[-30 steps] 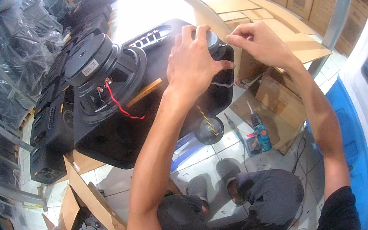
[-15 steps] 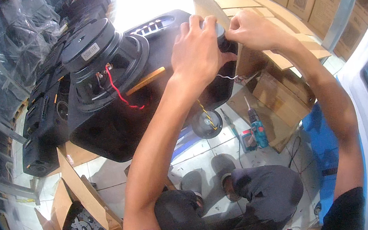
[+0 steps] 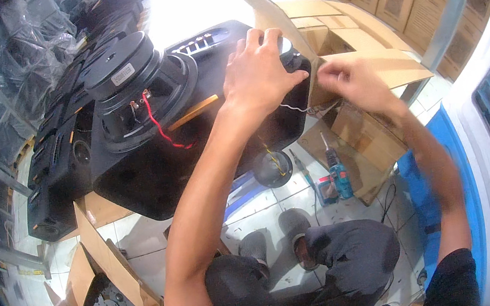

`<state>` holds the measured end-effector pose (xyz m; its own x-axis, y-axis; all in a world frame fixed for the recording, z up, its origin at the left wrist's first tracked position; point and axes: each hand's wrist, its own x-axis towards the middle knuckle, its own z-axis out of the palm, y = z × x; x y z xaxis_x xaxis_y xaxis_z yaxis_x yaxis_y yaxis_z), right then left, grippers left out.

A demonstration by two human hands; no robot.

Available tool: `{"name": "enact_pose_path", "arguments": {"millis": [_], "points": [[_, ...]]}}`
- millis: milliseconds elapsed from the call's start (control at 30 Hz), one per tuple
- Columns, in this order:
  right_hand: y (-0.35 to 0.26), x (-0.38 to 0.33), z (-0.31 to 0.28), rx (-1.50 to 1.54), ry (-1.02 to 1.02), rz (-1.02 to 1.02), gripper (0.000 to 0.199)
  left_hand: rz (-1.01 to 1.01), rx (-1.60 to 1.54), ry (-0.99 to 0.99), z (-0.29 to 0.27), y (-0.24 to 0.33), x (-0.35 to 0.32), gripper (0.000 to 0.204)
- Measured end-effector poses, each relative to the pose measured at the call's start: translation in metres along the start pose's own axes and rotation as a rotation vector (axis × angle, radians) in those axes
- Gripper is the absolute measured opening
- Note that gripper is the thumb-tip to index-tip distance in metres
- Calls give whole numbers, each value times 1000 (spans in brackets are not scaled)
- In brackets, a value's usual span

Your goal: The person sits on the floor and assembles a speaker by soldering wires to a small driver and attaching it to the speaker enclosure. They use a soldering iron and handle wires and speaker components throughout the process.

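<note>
Left hand (image 3: 255, 75): fingers spread and bent over the far right end of the black speaker cabinet (image 3: 148, 180), thumb held apart. A pale round part (image 3: 286, 52) is seen between fingertips and thumb; whether it is gripped or merely covered cannot be told. Right hand (image 3: 351, 80): fingers curled in, blurred, just right of the left thumb and apart from it; whether anything fine is pinched cannot be told.

The large driver (image 3: 118, 70) is seated magnet upward on the cabinet, left of the left hand; a red wire (image 3: 159, 128) is looped from its terminal. A yellow stick (image 3: 193, 112) is noted between driver and left wrist. A white wire (image 3: 296, 108) is seen below the left thumb, a small driver (image 3: 273, 169) further below, and a drill (image 3: 340, 180) below the right hand.

Handling, judged: cabinet stiff and bulky, best held by its lower edges. Large driver probably heavy at the magnet, to be held by frame or magnet, its hidden cone spared. Wires light, limp, easily pulled loose.
</note>
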<state>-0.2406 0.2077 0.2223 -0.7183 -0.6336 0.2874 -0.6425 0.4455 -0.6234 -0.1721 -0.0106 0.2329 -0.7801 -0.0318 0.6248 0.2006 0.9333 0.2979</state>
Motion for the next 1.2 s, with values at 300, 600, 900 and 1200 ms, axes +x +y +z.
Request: {"name": "enact_pose_path", "arguments": {"millis": [300, 600, 900, 1200], "points": [[43, -31, 53, 245, -58, 69, 26, 16, -30, 41, 1, 2, -2, 77], [33, -27, 23, 279, -201, -57, 42, 133, -160, 44, -2, -3, -7, 71], [27, -25, 55, 98, 160, 128, 68, 168, -109, 45, -2, -5, -10, 67], [30, -40, 64, 192, 48, -156, 52, 281, -60, 106, -3, -3, -12, 54]]}}
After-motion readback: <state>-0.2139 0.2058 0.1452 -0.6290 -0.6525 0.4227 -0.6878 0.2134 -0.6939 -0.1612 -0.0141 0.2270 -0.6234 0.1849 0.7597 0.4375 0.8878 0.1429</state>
